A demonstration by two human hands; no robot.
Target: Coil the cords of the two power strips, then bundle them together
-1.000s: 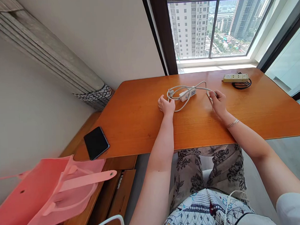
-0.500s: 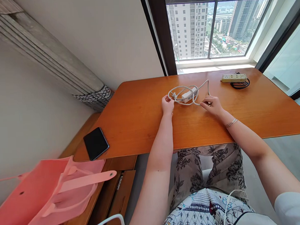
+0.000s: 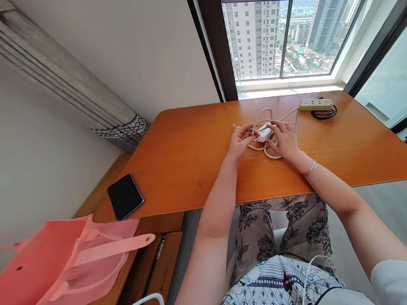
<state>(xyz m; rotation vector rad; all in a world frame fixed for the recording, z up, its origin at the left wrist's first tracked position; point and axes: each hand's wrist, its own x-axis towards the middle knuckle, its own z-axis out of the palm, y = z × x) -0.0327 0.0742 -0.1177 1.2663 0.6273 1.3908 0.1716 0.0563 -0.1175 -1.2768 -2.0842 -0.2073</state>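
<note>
Hands (image 3: 242,142) on looped cord (image 3: 273,157), boxy white strip (image 3: 263,134), wooden tabletop (image 3: 186,157)

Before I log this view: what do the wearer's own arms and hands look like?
Both the left hand and the right hand are ungloved. Thin silvery bangles circle the right wrist; nothing shows on the left one. A plain white sleeve covers the right upper arm, leaving the forearm bare. The left forearm is bare too; its sleeve, if any, is out of frame.
</note>
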